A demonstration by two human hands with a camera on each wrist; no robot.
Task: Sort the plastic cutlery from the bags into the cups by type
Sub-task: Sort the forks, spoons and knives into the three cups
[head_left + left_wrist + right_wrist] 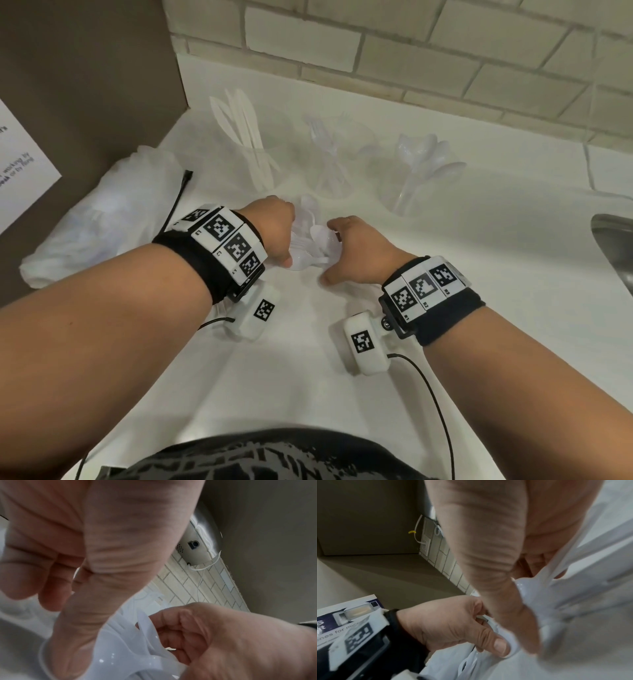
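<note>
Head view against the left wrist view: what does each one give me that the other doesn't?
Only the head view shows the three clear cups in a row: knives on the left, forks in the middle, spoons on the right. It also shows the bag lying at the left on the counter.

Only the left wrist view shows the wall device with its white cord on the tiles.

Both show the left hand and right hand holding a bundle of cutlery between them.
</note>
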